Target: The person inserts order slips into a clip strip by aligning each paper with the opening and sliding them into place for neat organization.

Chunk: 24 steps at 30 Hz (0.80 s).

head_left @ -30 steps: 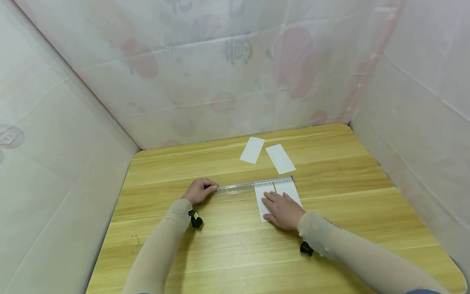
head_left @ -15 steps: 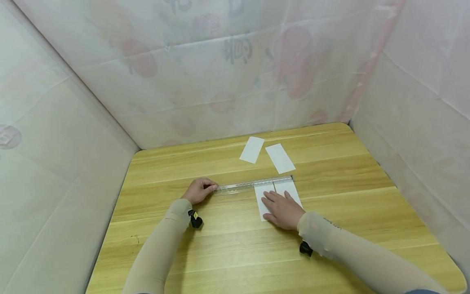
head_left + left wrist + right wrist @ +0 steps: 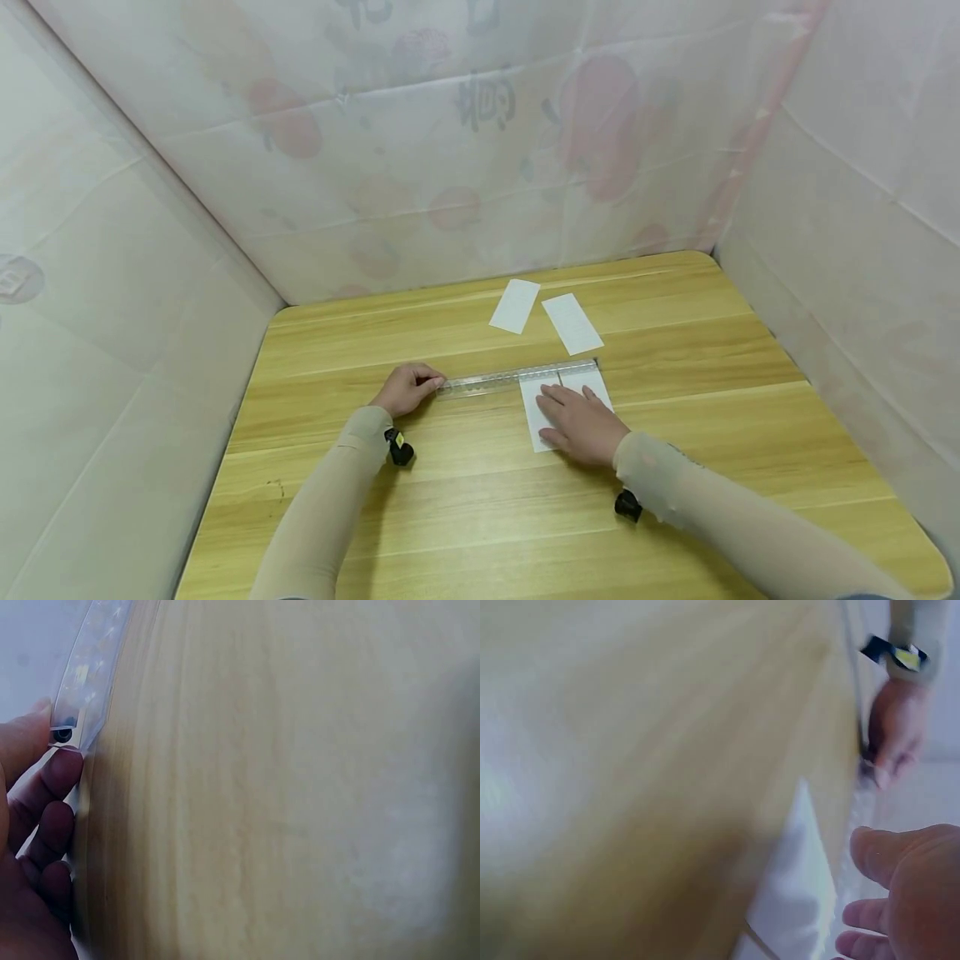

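Note:
My left hand (image 3: 407, 391) pinches the left end of a clear plastic ruler (image 3: 483, 383) between thumb and index finger. In the left wrist view, the ruler's end (image 3: 88, 671) has a small hole near the fingertips. To the right, the ruler lies along the top edges of two white paper slips, a left slip (image 3: 532, 425) and a right slip (image 3: 592, 382), set side by side with a narrow gap. My right hand (image 3: 585, 423) is spread palm down over both slips, fingers extended, hiding their lower middle. The right wrist view shows that hand (image 3: 922, 885) beside white paper (image 3: 795, 881).
Beyond the ruler, two more white paper slips lie apart at angles, one on the left (image 3: 515, 307) and one on the right (image 3: 573, 323). A wood-grain table (image 3: 465, 508) with rounded corners carries everything. Pale printed sheets (image 3: 450, 167) wall it in behind and at both sides.
My right hand has shifted slightly to the right over the slips. The left hand, the ruler and the two far slips stay where they were.

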Each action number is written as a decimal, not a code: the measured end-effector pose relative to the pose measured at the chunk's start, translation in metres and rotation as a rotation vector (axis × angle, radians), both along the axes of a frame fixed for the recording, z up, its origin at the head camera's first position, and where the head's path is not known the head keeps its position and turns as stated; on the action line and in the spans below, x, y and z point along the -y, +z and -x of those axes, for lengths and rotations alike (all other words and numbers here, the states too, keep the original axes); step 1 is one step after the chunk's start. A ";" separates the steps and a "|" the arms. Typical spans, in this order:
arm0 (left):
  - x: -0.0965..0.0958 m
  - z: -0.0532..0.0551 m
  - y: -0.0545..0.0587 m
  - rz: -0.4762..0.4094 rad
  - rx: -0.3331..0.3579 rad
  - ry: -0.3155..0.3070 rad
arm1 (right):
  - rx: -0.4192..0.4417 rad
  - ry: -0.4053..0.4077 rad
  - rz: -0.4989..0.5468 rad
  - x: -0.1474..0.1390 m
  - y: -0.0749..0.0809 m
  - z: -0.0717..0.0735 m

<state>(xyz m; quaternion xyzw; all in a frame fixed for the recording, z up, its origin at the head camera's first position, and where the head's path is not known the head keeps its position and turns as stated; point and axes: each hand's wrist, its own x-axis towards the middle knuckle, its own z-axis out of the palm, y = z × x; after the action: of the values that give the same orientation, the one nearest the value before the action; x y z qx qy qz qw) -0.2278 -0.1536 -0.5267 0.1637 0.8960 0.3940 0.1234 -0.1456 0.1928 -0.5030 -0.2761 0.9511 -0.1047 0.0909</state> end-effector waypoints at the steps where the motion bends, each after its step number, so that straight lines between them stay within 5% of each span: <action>1: 0.000 0.000 0.000 -0.001 0.002 0.001 | 0.002 -0.019 0.018 -0.003 0.002 0.003; 13: 0.003 0.002 -0.001 0.005 0.009 0.058 | 0.180 -0.447 0.433 -0.075 0.016 0.062; 24: 0.003 -0.012 0.010 0.045 0.014 0.253 | 0.402 -0.565 0.553 -0.087 0.000 0.090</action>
<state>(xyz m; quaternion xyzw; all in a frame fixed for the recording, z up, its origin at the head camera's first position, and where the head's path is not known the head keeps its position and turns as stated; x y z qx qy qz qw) -0.2158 -0.1563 -0.5170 0.0437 0.9172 0.3874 0.0825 -0.2358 0.2799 -0.5029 0.0067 0.8888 -0.4277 0.1647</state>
